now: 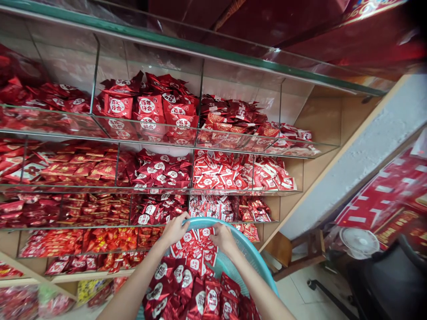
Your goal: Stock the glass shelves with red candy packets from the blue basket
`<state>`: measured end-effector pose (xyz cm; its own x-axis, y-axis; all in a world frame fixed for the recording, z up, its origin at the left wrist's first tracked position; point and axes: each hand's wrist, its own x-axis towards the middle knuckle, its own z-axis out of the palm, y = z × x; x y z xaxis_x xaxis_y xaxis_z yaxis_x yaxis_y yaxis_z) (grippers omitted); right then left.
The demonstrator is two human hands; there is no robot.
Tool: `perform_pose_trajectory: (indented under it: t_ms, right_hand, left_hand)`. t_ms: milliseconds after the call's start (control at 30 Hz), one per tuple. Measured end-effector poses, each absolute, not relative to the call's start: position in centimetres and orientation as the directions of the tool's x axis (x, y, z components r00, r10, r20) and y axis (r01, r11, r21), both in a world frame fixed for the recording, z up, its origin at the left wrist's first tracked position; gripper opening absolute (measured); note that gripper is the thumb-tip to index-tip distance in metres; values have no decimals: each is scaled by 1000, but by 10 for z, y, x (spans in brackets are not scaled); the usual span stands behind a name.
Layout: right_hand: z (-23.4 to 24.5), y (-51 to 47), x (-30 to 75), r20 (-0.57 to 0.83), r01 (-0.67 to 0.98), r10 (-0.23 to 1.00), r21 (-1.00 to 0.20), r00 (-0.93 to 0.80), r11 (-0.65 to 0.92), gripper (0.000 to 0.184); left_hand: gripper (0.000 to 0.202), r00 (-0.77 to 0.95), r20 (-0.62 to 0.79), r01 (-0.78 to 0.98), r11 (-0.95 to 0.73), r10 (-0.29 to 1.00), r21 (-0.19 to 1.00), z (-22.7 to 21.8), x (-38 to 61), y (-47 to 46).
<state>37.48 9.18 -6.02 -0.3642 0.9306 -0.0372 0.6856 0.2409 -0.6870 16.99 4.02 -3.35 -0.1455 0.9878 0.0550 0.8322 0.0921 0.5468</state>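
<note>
A light-blue plastic basket is below me, its far rim against the shelves. Inside lie larger dark-red packets with white oval labels, and small red-and-white packets gather toward the far side. My left hand is closed over the far-left rim, fingers curled at the edge. On the right, inside the basket, my right hand has its fingers bent around a small red packet at the edge of the small-packet pile. Its fingertips are partly hidden among the packets.
Glass-fronted shelves with dividers hold many red packets in rows. A thick glass edge crosses above. To the right stand a wooden stool, a white fan and a black chair. Bagged goods lie at the lower left.
</note>
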Motion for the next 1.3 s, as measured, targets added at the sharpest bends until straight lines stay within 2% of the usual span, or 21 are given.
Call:
perform_pose_trajectory:
  t_ms: [100, 300, 400, 467, 533, 633, 767, 833, 933, 1067, 1133, 1200, 1300]
  right_hand:
    - [-60, 90, 372, 6, 774, 929, -551, -371, 313, 23]
    - [-30, 85, 375, 40, 810, 926, -472, -375, 348, 29]
    - [13, 88, 377, 148, 765, 905, -489, -400, 418, 23]
    - [46, 92, 377, 244, 709, 878, -520, -411, 476, 28]
    - [76, 97, 375, 363, 680, 855, -520, -371, 516, 34]
    - [108, 106, 367, 473, 739, 840, -460, -266, 493, 36]
    - [127, 118, 353, 414, 846, 877, -350, -245, 401, 41]
    - [129, 124, 346, 354, 859, 898, -340, -260, 383, 43]
    - [125, 132, 341, 301, 838, 922, -412, -245, 358, 35]
    - [116, 136, 341, 317, 741, 928, -571, -198, 353, 21]
    - [114, 135, 344, 350, 609, 912, -683, -213, 404, 21]
    - [113, 129, 348, 414, 402, 882, -786, -223, 470, 22]
    - [111, 112, 355, 472, 122, 860, -858, -194, 499, 22]
  left_hand:
    - [20, -147, 50, 834, 97, 988, 544, -32, 170, 40]
    - [20, -148, 39, 833, 104, 988, 543, -32, 170, 40]
    - [21, -148, 49, 833, 98, 988, 544, -33, 169, 40]
    - [21, -143, 56, 836, 90, 988, 541, -34, 169, 41]
    - [21, -135, 63, 840, 81, 989, 536, -35, 169, 41]
    - [20, -133, 68, 844, 77, 989, 531, -34, 169, 40]
    - [19, -139, 59, 851, 89, 988, 518, -33, 169, 40]
    - [19, -134, 69, 851, 79, 989, 519, -33, 169, 40]
    - [20, -124, 86, 847, 61, 989, 528, -33, 169, 40]
    - [21, -133, 74, 839, 73, 988, 540, -35, 168, 40]
    - [21, -139, 71, 834, 78, 988, 546, -36, 168, 41]
    - [21, -136, 74, 828, 72, 988, 555, -36, 168, 41]
    - [22, -144, 64, 815, 81, 988, 573, -35, 168, 41]
